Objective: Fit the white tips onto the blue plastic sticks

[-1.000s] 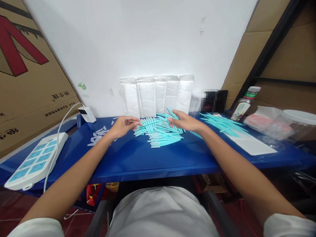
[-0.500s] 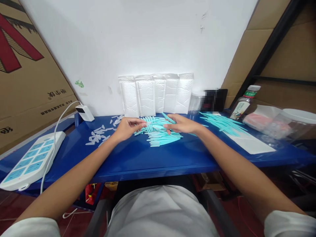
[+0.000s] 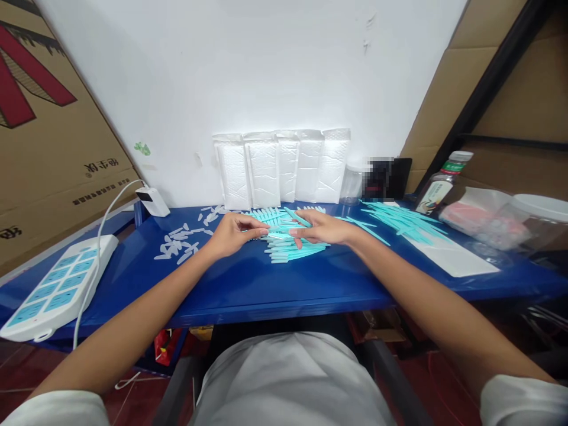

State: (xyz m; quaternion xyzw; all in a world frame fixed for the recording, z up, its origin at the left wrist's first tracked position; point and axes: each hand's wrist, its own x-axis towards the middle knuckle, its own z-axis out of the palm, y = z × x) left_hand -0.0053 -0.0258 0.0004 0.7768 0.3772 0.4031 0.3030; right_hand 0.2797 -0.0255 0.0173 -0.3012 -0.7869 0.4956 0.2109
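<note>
Grip of the right hand (image 3: pixel 322 227) is closed round a slim, tapered turquoise stick (image 3: pixel 296 217); the left hand's (image 3: pixel 235 232) is narrow, but I cannot tell what, if anything, it pinches. Across the glossy blue bench (image 3: pixel 275 290), beneath both hands, spreads a loose pile of turquoise sticks (image 3: pixel 295 253). Each stick looks light, stiff and rather slippery, probably best taken mid-length. Both forearms slant inward, palms facing, left thumb and index fingertips near the right fingers.
</note>
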